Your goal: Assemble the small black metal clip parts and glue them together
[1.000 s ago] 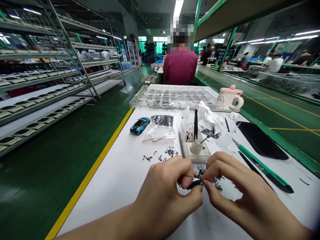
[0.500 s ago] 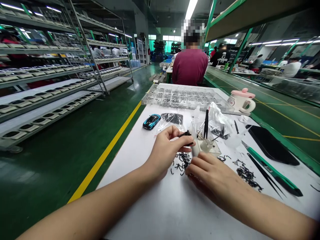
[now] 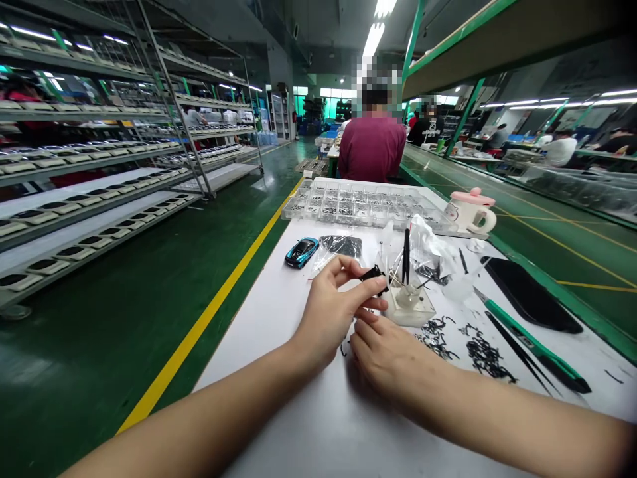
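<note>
Between thumb and fingers, my left hand (image 3: 332, 305) pinches a small black part (image 3: 374, 273) above the white table. Just below and to its right is my right hand (image 3: 385, 352), its fingers curled and the fingertips close under the left hand. Whatever those right fingertips may hold is hidden. Small curved black pieces (image 3: 438, 335) lie scattered beside the right hand, and a second pile of black pieces (image 3: 485, 355) sits farther right. Behind the hands, a whitish block (image 3: 415, 312) carries a small glass jar, and upright black tweezers (image 3: 407, 255) stand near it.
A blue toy car (image 3: 301, 252) and a plastic bag (image 3: 343, 247) lie at the left. Across the back stands a clear compartment box (image 3: 358, 211), with a lidded mug (image 3: 470, 214) beside it. A green cutter (image 3: 535, 342), black tweezers (image 3: 520, 352) and a phone (image 3: 532, 292) lie right.
My right hand has moved left, closer under the left hand, uncovering more of the scattered black pieces. The left hand still pinches the black part, now tilted differently. The view has shifted slightly.
</note>
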`<state>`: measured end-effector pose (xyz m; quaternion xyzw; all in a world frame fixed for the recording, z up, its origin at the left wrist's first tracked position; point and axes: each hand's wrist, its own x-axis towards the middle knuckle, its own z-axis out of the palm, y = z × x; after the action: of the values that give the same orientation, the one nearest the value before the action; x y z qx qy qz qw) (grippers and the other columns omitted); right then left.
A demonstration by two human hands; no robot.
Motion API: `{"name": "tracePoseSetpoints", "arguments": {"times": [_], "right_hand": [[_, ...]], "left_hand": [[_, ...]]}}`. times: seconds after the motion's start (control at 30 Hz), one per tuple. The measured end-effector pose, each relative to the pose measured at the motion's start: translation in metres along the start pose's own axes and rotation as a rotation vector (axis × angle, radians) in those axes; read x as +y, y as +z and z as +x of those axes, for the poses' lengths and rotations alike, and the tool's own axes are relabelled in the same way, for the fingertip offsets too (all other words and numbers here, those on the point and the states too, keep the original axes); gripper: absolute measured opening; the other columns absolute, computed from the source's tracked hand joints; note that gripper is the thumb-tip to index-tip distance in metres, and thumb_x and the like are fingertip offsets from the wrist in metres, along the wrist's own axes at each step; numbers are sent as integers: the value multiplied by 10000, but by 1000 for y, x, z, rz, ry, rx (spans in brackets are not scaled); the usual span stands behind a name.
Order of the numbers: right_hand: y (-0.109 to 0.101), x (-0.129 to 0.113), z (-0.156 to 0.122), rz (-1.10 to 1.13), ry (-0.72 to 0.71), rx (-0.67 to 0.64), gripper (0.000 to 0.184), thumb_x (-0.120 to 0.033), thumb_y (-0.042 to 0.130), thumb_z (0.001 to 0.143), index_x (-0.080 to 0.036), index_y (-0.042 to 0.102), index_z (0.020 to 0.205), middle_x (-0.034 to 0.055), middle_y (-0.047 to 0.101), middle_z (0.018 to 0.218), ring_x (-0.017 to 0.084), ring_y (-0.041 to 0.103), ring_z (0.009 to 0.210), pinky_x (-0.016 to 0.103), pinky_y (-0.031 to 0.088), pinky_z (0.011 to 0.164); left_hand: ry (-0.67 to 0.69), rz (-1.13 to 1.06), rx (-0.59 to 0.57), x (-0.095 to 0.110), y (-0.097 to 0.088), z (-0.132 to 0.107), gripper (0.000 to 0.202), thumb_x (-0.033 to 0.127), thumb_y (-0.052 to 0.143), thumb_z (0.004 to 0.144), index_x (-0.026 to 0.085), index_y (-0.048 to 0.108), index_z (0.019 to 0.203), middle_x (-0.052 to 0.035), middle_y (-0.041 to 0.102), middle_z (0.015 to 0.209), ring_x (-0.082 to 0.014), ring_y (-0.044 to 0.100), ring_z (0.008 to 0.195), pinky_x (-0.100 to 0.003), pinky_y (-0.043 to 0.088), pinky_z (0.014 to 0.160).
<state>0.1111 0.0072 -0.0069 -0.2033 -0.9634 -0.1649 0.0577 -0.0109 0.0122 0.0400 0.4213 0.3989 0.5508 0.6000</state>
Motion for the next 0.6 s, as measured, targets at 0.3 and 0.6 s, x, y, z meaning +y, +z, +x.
{"name": "tracePoseSetpoints", "arguments": {"times": [0.3, 0.6], "right_hand": [[-27, 2, -17, 187, -65, 35, 203, -9, 483, 649, -145, 594, 751, 52, 608, 736, 179, 523, 634, 287, 472, 590], [-42, 26, -87, 640, 432, 65, 162, -92, 340, 924, -199, 452, 876, -1, 515, 758, 129, 504, 656, 260, 451, 596]], "left_hand": [[104, 124, -55, -1, 3, -6, 270, 99, 714, 749, 185, 462, 791, 1, 677, 990, -83, 663, 706, -186, 526, 677], [193, 215, -155, -2, 10, -21, 218, 24, 666, 771, 197, 538, 737, 36, 715, 921, -90, 668, 837, -145, 522, 754]]}}
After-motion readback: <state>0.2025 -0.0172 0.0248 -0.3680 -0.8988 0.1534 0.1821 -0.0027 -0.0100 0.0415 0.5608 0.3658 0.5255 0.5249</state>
